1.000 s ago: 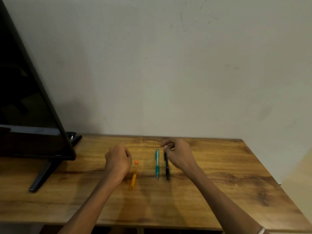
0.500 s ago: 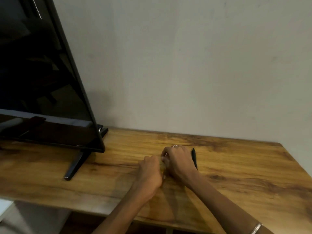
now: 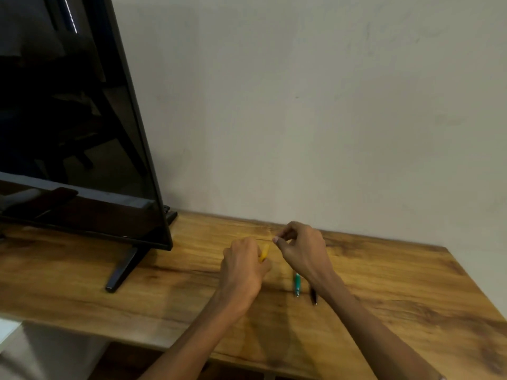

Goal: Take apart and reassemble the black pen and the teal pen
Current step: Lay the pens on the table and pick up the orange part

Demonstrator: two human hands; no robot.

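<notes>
Both hands moved apart since half a second ago, uncovering the pens. Left hand [image 3: 242,266] is curled around a yellow pen barrel [image 3: 264,252]. Right hand [image 3: 301,250] has thumb and forefinger pinched on something thin, too small to identify. Teal pen [image 3: 296,284] and black pen [image 3: 313,295] lie side by side on the wooden table [image 3: 411,297], partly under the right wrist. TV [image 3: 68,119] stands at left.

We look from the head, forward and down, close over the counter [image 3: 384,283] toward the wall [image 3: 301,105].
</notes>
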